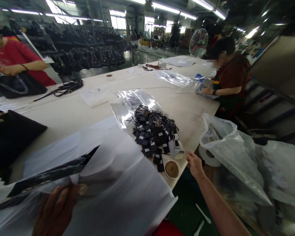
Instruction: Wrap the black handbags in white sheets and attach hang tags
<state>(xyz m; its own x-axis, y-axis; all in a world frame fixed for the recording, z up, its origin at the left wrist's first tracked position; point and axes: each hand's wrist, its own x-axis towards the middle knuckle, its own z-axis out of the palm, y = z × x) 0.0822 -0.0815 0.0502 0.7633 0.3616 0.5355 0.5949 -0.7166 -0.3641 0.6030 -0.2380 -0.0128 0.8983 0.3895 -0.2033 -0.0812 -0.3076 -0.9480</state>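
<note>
My left hand (57, 206) presses white tissue paper (118, 164) against a black bag (71, 168). Its fingers are bent over the paper's edge, and a small white piece shows at the fingertips. The bag is partly covered, and a round gold-coloured mark shows through the thin sheet. At the table's near right edge, my right hand (195, 163) is closed in a pinch on something small and thin that I cannot make out. Just left of it lie a roll of tape (172, 168) and a heap of black tags (153, 132) with strings.
Clear plastic sleeves (124, 106) lie beneath the tags. A second black bag (17, 131) stands at left, beyond it black straps (68, 87). Large plastic sacks (238, 157) crowd the right side. Co-workers stand at left, handling a black bag (19, 86), and at right (232, 77).
</note>
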